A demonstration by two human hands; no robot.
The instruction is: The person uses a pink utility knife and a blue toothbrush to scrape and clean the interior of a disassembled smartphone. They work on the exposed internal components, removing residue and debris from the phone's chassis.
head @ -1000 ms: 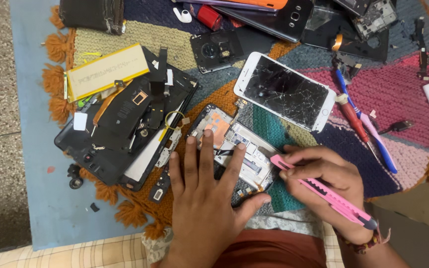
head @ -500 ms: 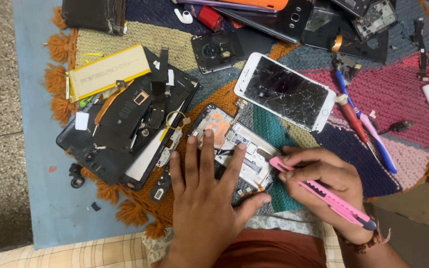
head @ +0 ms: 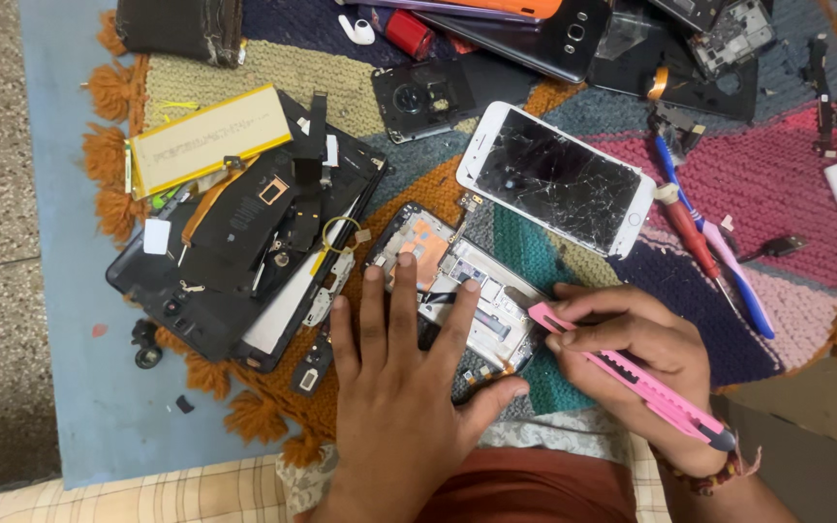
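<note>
An opened phone (head: 457, 281) with bare circuit parts lies on a colourful knitted mat (head: 787, 184). My left hand (head: 409, 387) presses flat on it, fingers spread over its lower half. My right hand (head: 641, 353) grips a pink utility knife (head: 632, 373), whose tip touches the phone's right edge. The lower end of the phone is hidden under my left palm.
A white phone with a cracked screen (head: 559, 179) lies just beyond my right hand. A gutted black tablet (head: 244, 247) and a yellow battery (head: 207, 140) sit to the left. Red and blue screwdrivers (head: 714, 257), more phone parts and a white earbud (head: 356, 31) crowd the far side.
</note>
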